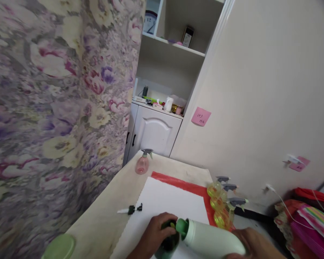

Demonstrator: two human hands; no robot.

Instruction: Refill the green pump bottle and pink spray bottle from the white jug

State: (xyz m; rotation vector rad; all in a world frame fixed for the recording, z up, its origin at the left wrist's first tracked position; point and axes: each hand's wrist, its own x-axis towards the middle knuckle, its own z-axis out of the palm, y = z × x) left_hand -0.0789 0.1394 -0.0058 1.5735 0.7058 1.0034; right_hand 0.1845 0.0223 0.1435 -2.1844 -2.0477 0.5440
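My right hand grips a pale green plastic bottle, tilted so its green neck points left. My left hand is wrapped round a dark green container directly under that neck. Both are held over a white cloth laid on a red mat on the beige table. A loose black pump nozzle with a white tube lies on the table just left of the cloth.
Three yellow spray bottles stand at the mat's right edge, a pink spray bottle at the far corner, a green lid at the near left. A floral curtain hangs left; a white cabinet stands behind.
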